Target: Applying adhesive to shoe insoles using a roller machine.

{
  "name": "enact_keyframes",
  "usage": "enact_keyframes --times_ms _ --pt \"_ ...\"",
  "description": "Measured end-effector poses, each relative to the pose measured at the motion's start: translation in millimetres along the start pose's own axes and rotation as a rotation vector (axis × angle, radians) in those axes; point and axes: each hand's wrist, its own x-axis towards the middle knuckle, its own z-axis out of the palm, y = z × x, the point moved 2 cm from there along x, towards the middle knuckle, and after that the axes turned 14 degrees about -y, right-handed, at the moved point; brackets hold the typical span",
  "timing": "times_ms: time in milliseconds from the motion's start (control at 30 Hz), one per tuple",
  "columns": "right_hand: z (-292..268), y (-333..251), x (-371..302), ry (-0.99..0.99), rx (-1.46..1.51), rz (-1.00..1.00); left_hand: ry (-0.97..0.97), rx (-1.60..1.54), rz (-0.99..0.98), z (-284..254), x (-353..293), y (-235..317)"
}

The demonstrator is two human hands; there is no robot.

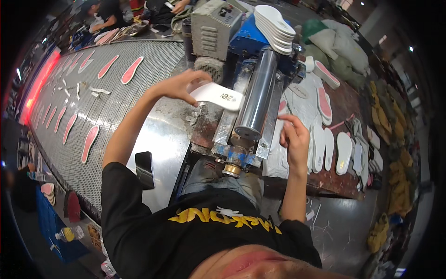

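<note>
My left hand (183, 87) grips the heel end of a white insole (216, 96) with dark print on its top, thumb on one edge and fingers at the other. The insole's far end reaches the near side of a shiny metal roller (258, 95) on a machine. On the roller's other side is my right hand (295, 137), its fingers partly bent and apart, with nothing visible in it. Just beyond its fingertips, a bit of pink insole (282, 107) shows beside the roller, mostly hidden.
Pink insoles with white edges (90, 144) lie spaced on a mesh belt (116, 111) at left. A white insole stack (275, 29) tops the machine. More white insoles (344, 153) lie on the right-hand table. A phone (144, 169) rests near my left arm; people work at the far left.
</note>
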Motion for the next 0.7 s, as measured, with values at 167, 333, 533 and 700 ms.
enact_keyframes --times_ms 167,333,533,700 --pt "-30.5 39.7 -45.1 0.134 0.170 0.099 0.167 -1.094 0.006 97.6 -46.2 -33.7" --pt "-48.1 81.2 -71.8 0.203 0.325 0.171 0.748 -1.681 0.367 166.1 -74.6 -37.7" --pt "-53.4 90.5 -73.0 0.168 0.295 0.232 1.068 -1.969 0.254 213.0 -120.9 -73.1" --pt "-59.1 91.5 -60.9 0.150 0.264 0.194 1.547 -1.891 0.203 227.8 -219.0 -91.5"
